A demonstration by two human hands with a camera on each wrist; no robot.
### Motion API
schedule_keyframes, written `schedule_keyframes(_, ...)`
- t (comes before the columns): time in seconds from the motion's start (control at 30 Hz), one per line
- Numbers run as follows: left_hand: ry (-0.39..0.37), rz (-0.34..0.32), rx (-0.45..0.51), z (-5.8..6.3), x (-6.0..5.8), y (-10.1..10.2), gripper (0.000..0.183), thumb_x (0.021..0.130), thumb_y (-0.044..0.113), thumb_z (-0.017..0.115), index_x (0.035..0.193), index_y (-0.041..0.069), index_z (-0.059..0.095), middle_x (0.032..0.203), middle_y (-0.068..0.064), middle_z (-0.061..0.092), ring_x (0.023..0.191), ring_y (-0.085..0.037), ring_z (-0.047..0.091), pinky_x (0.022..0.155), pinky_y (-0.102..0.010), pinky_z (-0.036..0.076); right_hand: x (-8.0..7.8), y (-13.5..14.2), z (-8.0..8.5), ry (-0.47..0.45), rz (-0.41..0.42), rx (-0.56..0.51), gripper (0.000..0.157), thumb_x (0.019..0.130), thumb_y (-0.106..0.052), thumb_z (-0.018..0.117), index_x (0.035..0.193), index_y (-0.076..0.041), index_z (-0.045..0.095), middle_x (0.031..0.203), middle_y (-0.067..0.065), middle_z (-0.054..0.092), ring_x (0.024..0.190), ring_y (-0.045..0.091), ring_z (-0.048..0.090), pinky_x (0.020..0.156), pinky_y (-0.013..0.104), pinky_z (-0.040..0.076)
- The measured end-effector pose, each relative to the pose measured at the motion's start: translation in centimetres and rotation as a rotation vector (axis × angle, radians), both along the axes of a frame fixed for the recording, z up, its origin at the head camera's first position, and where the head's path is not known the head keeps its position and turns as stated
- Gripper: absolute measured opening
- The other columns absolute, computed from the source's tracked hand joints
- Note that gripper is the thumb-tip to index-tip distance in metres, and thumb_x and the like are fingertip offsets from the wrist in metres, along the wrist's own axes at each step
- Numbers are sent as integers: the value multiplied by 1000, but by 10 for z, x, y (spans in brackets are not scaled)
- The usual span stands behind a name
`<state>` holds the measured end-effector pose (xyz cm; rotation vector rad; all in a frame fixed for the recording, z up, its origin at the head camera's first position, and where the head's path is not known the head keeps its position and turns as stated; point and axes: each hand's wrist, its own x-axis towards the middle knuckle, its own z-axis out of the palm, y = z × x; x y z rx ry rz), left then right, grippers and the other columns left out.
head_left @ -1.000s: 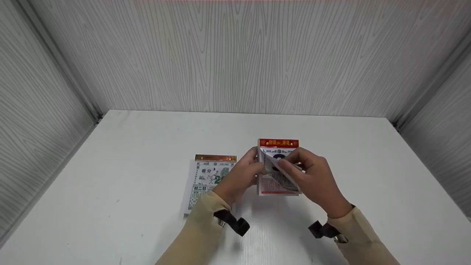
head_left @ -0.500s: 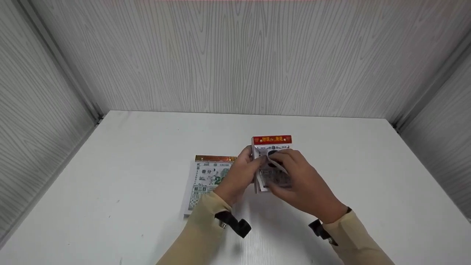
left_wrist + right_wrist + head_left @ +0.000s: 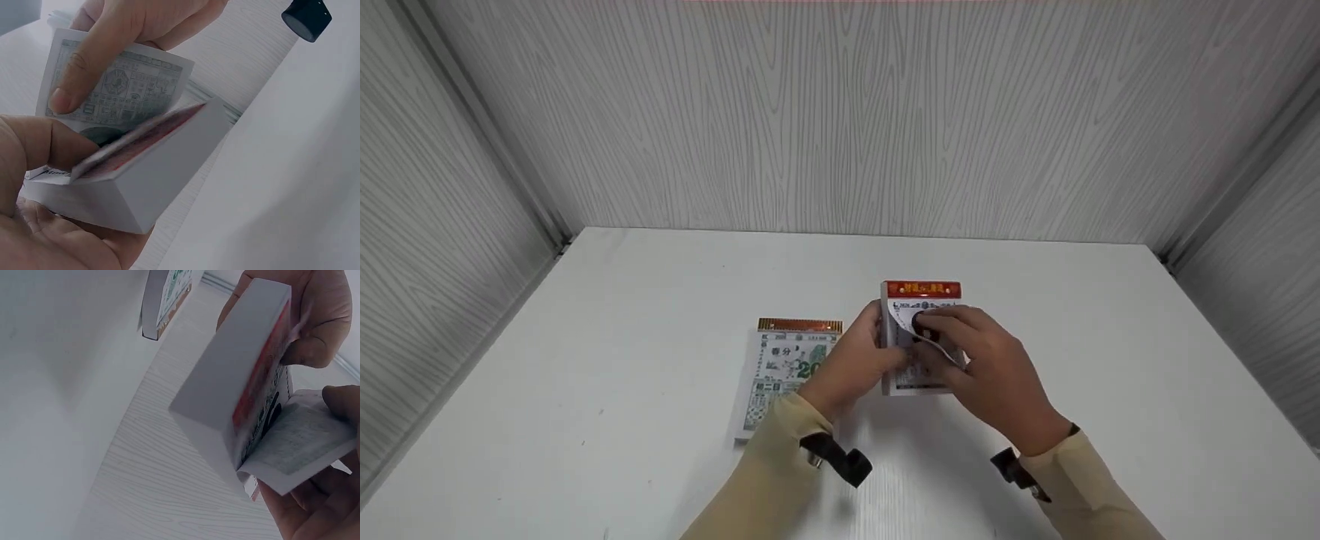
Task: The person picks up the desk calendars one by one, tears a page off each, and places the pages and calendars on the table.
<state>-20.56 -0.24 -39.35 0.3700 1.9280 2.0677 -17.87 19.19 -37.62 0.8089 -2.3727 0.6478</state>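
Observation:
A thick tear-off calendar (image 3: 924, 289) with a red header strip is gripped along its left side by my left hand (image 3: 851, 367), with the thumb over the front pages. My right hand (image 3: 997, 367) pinches a lifted page (image 3: 126, 87), which curls up from the pad. In the left wrist view, the right thumb lies flat on this page's printed side, while the left thumb presses the pages below. The right wrist view shows the white edges of the pad (image 3: 225, 365) and the page (image 3: 309, 436) bending away between the right fingers.
A second tear-off calendar (image 3: 784, 360), with a gold and red header and green print, lies on the white table (image 3: 622, 337) left of the hands, partly under the left forearm. Grey wood-grain panels (image 3: 840, 120) enclose the table at the back and both sides.
A second ago the right hand held a folded-back page at the lower right. It moved left toward the left thumb, and now holds a page curling up from the left. The left hand keeps its grip.

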Motion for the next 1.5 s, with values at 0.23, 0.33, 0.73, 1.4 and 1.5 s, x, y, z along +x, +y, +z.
schedule_keyframes(0.23, -9, -20, -39, 0, 0, 0, 83, 87, -1, 60, 159, 16, 24, 147, -8, 53, 130, -25, 56, 107, -46, 47, 2, -2, 1, -18, 4, 27, 27, 95, -8, 76, 122, -9, 76, 126, 6, 68, 118, 20, 65, 91, 36, 58)
schedule_keyframes(0.33, -16, -17, -53, 0, -1, 2, 78, 91, 3, 60, 159, 16, 24, 144, -10, 54, 126, -25, 57, 106, -46, 47, 3, 0, 3, -18, -2, -11, 23, 96, -6, 73, 118, -9, 77, 121, 4, 70, 112, 17, 67, 86, 36, 59)
schedule_keyframes(0.73, -28, 117, -8, -2, -2, 1, 40, 104, 26, 61, 140, 11, 52, 128, -11, 65, 100, -24, 72, 81, -38, 61, 3, -2, 1, -74, -53, -35, 18, 104, -19, 64, 114, -10, 76, 116, 3, 72, 111, 18, 69, 88, 39, 59)
schedule_keyframes(1.4, 66, 156, -22, -1, 1, 3, 61, 95, 11, 66, 148, 22, 38, 113, -12, 63, 89, -23, 70, 75, -34, 55, 3, -6, 7, -100, -76, 3, 15, 103, -24, 66, 108, -13, 75, 107, 1, 75, 95, 13, 68, 78, 38, 58)
schedule_keyframes(1.5, 56, 157, -26, -1, 1, 4, 60, 97, 13, 66, 150, 22, 38, 115, -10, 65, 93, -23, 69, 78, -34, 54, 2, -7, 7, -71, -79, 10, 13, 99, -21, 72, 104, -10, 76, 101, 2, 75, 89, 12, 67, 73, 36, 58)
